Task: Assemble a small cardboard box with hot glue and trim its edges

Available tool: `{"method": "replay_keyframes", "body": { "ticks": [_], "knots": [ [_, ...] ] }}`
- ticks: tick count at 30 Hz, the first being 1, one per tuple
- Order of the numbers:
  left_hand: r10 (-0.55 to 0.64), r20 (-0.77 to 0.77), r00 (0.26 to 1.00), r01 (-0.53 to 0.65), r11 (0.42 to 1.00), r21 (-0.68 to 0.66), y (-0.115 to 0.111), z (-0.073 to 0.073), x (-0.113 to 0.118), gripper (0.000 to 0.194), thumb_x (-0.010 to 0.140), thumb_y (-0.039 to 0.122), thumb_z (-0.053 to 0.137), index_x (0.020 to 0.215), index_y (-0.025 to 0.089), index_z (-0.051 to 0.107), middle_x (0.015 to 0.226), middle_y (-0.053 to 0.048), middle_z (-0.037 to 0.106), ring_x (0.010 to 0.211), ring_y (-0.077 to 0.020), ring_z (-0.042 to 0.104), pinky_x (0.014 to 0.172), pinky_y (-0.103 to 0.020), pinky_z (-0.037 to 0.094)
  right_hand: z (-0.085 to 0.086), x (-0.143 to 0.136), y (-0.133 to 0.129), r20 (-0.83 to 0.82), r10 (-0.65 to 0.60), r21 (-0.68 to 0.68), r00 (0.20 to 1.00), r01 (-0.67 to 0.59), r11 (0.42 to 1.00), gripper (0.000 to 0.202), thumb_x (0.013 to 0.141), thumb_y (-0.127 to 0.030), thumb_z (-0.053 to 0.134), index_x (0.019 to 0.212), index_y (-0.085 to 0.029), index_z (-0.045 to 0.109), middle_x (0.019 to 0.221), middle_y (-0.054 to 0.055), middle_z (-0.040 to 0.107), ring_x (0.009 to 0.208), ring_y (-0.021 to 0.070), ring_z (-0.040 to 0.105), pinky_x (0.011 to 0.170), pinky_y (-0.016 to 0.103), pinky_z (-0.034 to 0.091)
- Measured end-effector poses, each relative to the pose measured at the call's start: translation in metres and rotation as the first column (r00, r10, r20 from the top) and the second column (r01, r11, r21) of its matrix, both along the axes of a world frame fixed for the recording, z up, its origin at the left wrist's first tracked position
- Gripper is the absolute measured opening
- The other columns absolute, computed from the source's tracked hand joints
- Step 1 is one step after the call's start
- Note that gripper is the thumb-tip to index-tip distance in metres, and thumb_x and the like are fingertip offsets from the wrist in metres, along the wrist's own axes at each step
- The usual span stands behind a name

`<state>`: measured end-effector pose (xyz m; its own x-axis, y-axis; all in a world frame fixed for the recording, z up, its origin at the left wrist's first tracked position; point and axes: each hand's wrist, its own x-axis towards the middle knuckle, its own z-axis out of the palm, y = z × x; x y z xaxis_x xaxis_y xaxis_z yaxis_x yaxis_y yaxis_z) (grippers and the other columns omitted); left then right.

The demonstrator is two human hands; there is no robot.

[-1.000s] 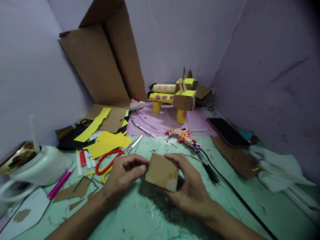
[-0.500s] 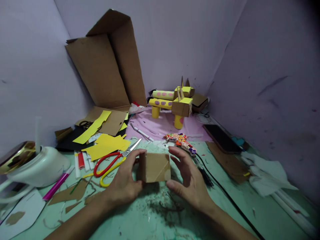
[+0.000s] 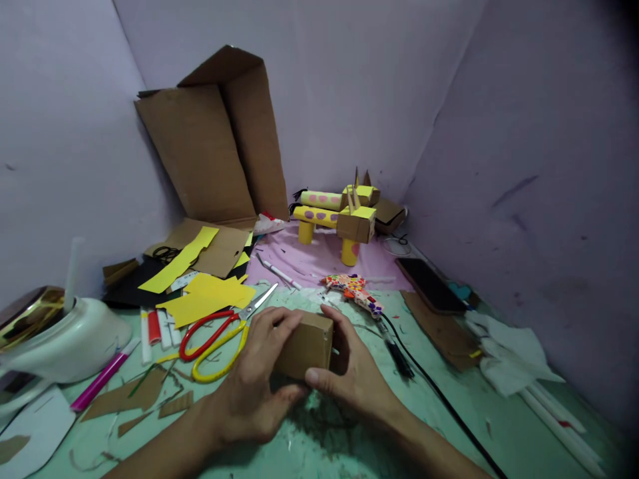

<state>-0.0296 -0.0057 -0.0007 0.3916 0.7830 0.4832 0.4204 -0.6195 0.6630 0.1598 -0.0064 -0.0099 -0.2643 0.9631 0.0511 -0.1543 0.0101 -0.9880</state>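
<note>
A small brown cardboard box (image 3: 305,346) is held just above the green tabletop, turned at an angle. My left hand (image 3: 259,372) curves around its left side, fingers along the top edge and thumb low at the front. On the other side, my right hand (image 3: 352,372) grips the box with its thumb at the lower front corner and fingers behind the right face. Scissors (image 3: 219,339) with red and yellow handles lie left of my left hand. Beyond the box rests a flower-patterned glue gun (image 3: 352,289) with a black cord.
Yellow cardboard animal figures (image 3: 339,216) stand on a pink cloth (image 3: 279,249) at the back. A folded cardboard sheet (image 3: 200,146) leans on the wall. Yellow paper (image 3: 210,296) and a white pot (image 3: 74,339) are left; a phone (image 3: 429,286) and tissue (image 3: 519,356) are right.
The box has turned, and its right face now shows. My left fingers have moved over its top edge, and my right hand has closed in on it. The view has shifted slightly.
</note>
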Motion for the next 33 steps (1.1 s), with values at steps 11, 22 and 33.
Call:
{"method": "replay_keyframes", "body": {
  "ticks": [11,22,33],
  "knots": [
    [0.021,0.442,0.897,0.285,0.736,-0.614,0.005,0.013,-0.002,0.102,0.064,0.036,0.084,0.148,0.015,0.03,0.144,-0.018,0.049,0.133,-0.0372,0.046,0.107,-0.045,0.042,0.006,0.01,-0.001,-0.108,0.103,0.12,0.989,-0.09,0.989,0.096,0.062,-0.052,0.083,0.14,-0.024,0.035,0.133,0.016,0.056,0.124,0.033,0.055,0.102,0.047,0.044],
    [-0.044,0.264,0.963,0.177,0.846,-0.504,0.005,-0.009,0.0,0.1,0.069,0.028,0.078,0.15,0.019,0.02,0.155,-0.018,0.031,0.141,-0.037,0.034,0.115,-0.052,0.031,0.005,0.011,0.004,0.026,0.005,0.052,1.0,-0.006,0.999,0.108,0.059,-0.049,0.085,0.15,-0.026,0.03,0.153,0.014,0.039,0.135,0.0336,0.045,0.111,0.051,0.033],
    [0.302,0.12,0.946,-0.209,0.849,-0.485,0.002,0.007,0.013,0.018,0.071,0.022,0.062,0.086,0.019,0.052,0.084,-0.002,0.062,0.073,-0.0188,0.063,0.069,-0.033,0.053,-0.015,0.011,0.015,0.023,-0.268,0.084,0.963,0.265,0.961,0.046,0.075,-0.019,0.063,0.121,-0.025,0.063,0.132,0.009,0.064,0.126,0.0285,0.056,0.111,0.053,0.036]
  ]
}}
